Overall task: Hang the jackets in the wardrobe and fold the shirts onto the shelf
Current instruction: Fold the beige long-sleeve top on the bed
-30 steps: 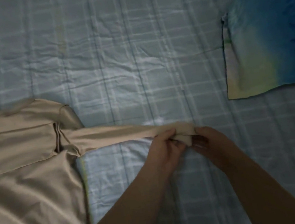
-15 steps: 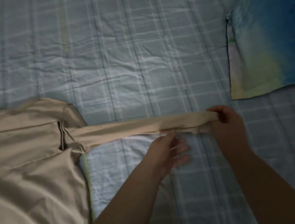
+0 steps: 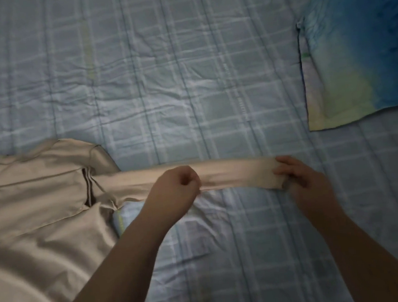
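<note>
A beige long-sleeved shirt (image 3: 37,208) lies on the bed at the left, its body running off the left and bottom edges. One sleeve (image 3: 233,174) stretches flat to the right across the sheet. My left hand (image 3: 175,189) grips the sleeve near its middle with curled fingers. At the cuff end, my right hand (image 3: 299,180) pinches the fabric between thumb and fingers. A dark striped patch sits where the sleeve meets the body.
The bed is covered by a pale blue checked sheet (image 3: 163,81), wrinkled in the middle. A blue-to-yellow tie-dye garment (image 3: 358,52) lies flat at the upper right, apart from the sleeve.
The sleeve has been pulled out longer to the right. My right hand moved right with the cuff; my left hand, open half a second ago, now grips the sleeve's middle.
</note>
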